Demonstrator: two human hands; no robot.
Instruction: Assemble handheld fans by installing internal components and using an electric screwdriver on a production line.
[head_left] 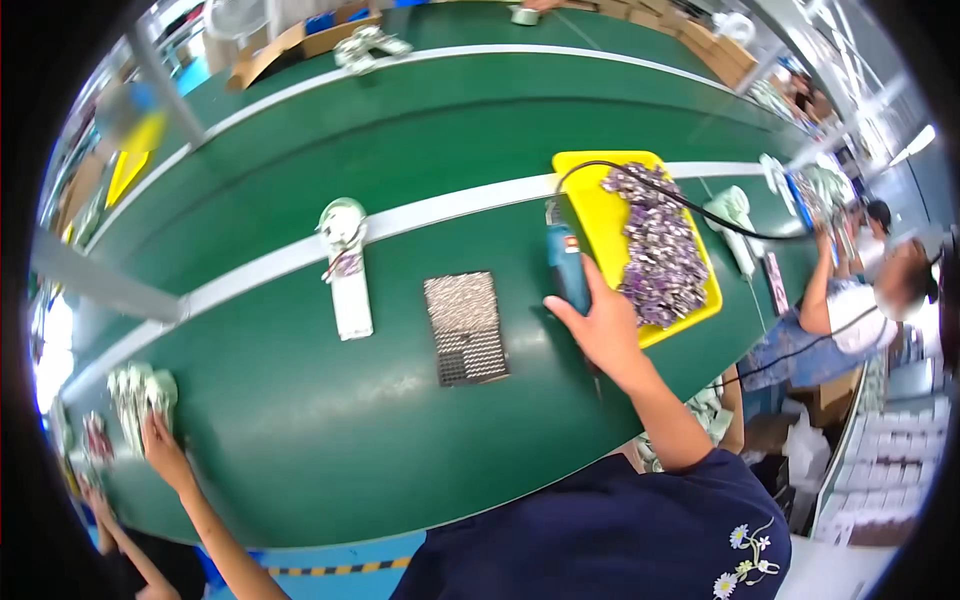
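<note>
Seen from the head camera, a person in a navy top works at a green bench [300, 430], the right hand [608, 325] just off centre toward 3 o'clock and closed around a blue driver [567, 262] — thumb across its near side, tip pointing down. The driver's black cord [690, 205] arcs out to 3 o'clock. Just beyond the hand, between 2 and 3 o'clock, a yellow tray [592, 215] holds a heap of purple-and-silver parts [660, 250]. At 8 o'clock, the fingers of the left hand [165, 450] touch a cluster of pale-green pieces [140, 395] — whether they grip it, one cannot tell. Near centre lies a rectangular plate [467, 328], its far part glinting, its near part in dark rows. At 9 o'clock rests a white-handled unit [350, 290] with a round green head. A co-worker [850, 305] in white sits at 3 o'clock.
</note>
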